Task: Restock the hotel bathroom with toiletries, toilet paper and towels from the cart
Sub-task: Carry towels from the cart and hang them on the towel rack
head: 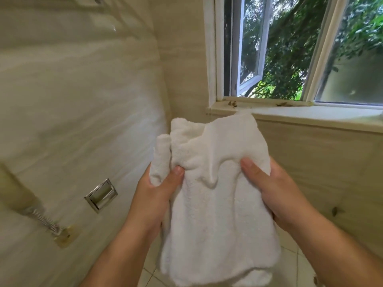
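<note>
A white terry towel point(215, 204) hangs in front of me, bunched at the top and drooping toward the floor. My left hand point(154, 195) grips its left edge, thumb pressed over a rolled fold. My right hand point(275, 189) holds the right side, thumb on the front of the cloth. Both hands are at about the same height, just below the window sill. The cart and other supplies are out of view.
A marble-look wall point(83, 100) fills the left, with a recessed chrome fixture point(101, 195) and a coiled metal hose point(44, 220) low on it. An open window point(290, 48) with a white sill point(300, 117) is ahead. White floor tiles point(294, 270) lie below.
</note>
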